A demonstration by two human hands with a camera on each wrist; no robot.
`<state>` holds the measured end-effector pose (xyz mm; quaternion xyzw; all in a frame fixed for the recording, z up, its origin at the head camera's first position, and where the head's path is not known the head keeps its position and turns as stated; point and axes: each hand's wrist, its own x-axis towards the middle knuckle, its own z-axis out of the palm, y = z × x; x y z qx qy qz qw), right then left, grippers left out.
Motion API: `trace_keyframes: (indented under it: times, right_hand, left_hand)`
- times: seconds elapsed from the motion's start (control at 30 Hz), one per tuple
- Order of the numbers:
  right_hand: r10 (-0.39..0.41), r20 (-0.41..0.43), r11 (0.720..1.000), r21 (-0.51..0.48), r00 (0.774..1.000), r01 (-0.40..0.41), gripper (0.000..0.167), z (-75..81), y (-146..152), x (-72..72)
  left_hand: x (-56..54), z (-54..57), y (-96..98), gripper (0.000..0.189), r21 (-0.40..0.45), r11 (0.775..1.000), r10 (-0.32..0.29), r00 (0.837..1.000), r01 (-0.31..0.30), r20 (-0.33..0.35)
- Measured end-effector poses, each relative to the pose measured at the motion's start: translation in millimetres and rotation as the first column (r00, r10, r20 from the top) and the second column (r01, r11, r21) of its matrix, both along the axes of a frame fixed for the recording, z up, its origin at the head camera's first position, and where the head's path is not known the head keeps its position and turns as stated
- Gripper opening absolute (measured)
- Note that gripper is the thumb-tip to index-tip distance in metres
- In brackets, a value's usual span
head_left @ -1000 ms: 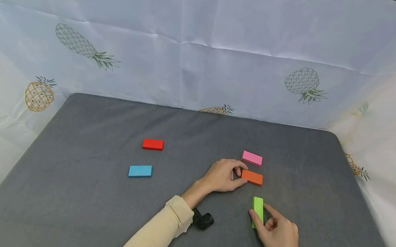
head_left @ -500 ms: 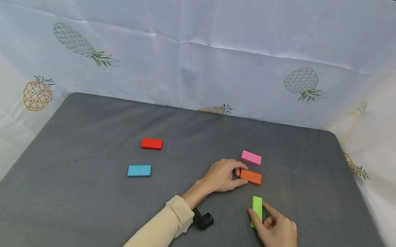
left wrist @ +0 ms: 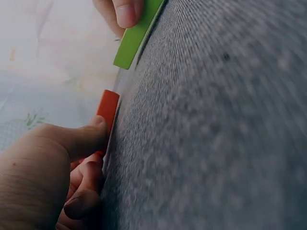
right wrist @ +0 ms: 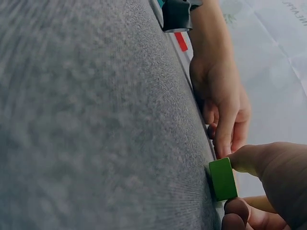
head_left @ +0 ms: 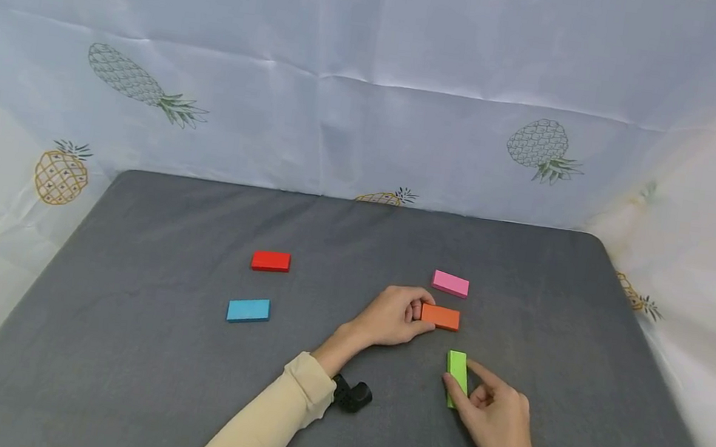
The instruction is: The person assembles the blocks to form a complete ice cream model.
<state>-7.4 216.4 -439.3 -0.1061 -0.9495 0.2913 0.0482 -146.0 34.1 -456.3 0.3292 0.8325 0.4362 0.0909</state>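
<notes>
Green block [head_left: 457, 368] in my right hand [head_left: 497, 423], orange block [head_left: 443, 317] in my left hand [head_left: 387, 316].
At lower right, my right fingers are clamped on the green block's long sides; right of centre, my left fingers pinch the orange block's left end. A loose pinch could let either skew on the coarse grey cloth [head_left: 586, 333] of the bench [head_left: 94, 355]; a careless push away from me could knock the pink block [head_left: 450, 283] just beyond. The blocks are smooth, crisp-edged oblongs, perhaps painted wood; behind hangs a creased, pineapple-printed sheet [head_left: 420, 45].
</notes>
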Motion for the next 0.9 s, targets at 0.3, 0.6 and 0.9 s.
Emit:
trace_keyframes:
  times: [0.3, 0.6, 0.9]
  right_hand:
    - [0.017, 0.023, 0.999, -0.047, 1.000, -0.016, 0.041, 0.1, -5.5, -1.7]
    - [0.040, -0.020, 0.996, -0.077, 0.999, -0.041, 0.042, 0.0, -11.6, -2.3]
    - [0.065, -0.010, 0.989, -0.129, 0.998, -0.066, 0.041, 0.5, -21.2, -3.2]
  left_hand:
    - [3.8, 3.2, -9.5, 0.030, 0.031, 1.000, -0.007, 0.998, 0.005, 0.060]
    - [7.1, 6.8, -16.1, 0.028, 0.027, 1.000, -0.005, 1.000, 0.004, 0.026]
    - [10.1, 8.5, -27.5, 0.029, 0.016, 1.000, 0.009, 0.999, -0.009, 0.047]
